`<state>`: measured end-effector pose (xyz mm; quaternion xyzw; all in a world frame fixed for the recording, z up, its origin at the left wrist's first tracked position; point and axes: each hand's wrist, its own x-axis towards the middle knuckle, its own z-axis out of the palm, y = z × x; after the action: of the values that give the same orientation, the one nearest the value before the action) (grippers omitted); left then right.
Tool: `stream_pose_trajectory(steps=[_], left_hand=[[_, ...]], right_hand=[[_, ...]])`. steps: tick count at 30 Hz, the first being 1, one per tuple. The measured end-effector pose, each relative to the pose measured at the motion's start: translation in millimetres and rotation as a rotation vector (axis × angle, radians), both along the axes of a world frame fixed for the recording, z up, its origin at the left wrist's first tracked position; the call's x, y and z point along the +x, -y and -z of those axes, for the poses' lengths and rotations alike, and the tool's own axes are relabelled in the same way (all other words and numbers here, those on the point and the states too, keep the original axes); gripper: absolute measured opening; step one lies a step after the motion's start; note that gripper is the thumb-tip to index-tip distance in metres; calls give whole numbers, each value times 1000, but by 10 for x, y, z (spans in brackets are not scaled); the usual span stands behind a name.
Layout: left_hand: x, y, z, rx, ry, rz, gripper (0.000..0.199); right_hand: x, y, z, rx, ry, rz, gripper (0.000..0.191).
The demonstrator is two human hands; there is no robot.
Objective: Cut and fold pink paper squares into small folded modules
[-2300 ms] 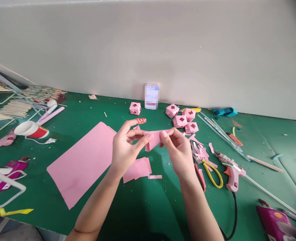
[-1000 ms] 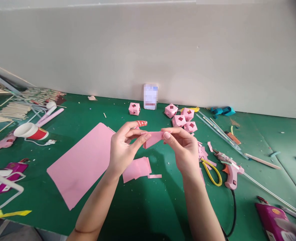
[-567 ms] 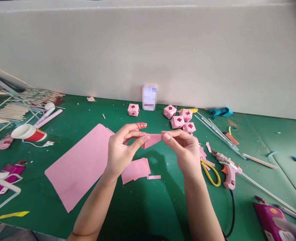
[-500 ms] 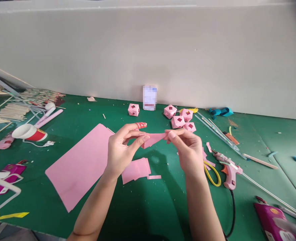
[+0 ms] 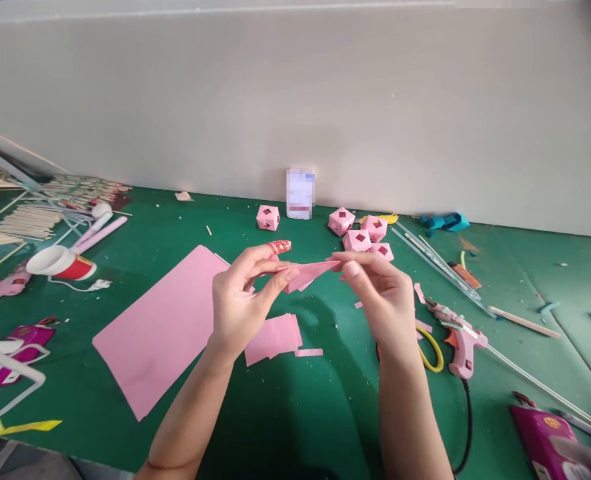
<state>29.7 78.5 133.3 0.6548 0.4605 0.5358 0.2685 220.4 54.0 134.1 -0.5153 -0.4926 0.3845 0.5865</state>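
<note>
My left hand [image 5: 245, 293] pinches a folded piece of pink paper [image 5: 305, 275] between thumb and fingers; a red patterned wrap covers one fingertip. My right hand [image 5: 380, 293] is closed at the paper's pointed right end, its fingertips touching it and the thumb close beside the tip. Below the hands lie small cut pink sheets [image 5: 273, 337] and a narrow pink strip [image 5: 309, 352]. A stack of large pink sheets [image 5: 160, 333] lies left of my left forearm.
Several pink faceted paper shapes [image 5: 358, 240] and an upright phone [image 5: 300, 193] stand at the back. Yellow-handled scissors [image 5: 433, 350] and a pink glue gun [image 5: 463, 340] lie right. A paper cup [image 5: 63, 263] lies left, near bundled sticks [image 5: 28, 223].
My right hand has shifted slightly right, its thumb sliding off the paper's pointed end. My left hand keeps its pinch. The view has moved a little.
</note>
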Motion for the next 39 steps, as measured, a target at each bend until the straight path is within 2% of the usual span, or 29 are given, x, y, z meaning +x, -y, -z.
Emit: stream_pose_trajectory(steps=[4,16,29,39], left_hand=[[1,2,-4,-57,-5,12,34],[11,20,-93,-185,68,84,36],[14,25,-90,-135,64,67,31],[2,23,-39,-110,97,59,36]], right_hand=[[-44,-2,25,-27,-79,-88,18],[-38,-24,76,-56,-201,-99,12],[-25,1,56,-29,-202,-141,5],[-23,0,31,-37,-138,-118,11]])
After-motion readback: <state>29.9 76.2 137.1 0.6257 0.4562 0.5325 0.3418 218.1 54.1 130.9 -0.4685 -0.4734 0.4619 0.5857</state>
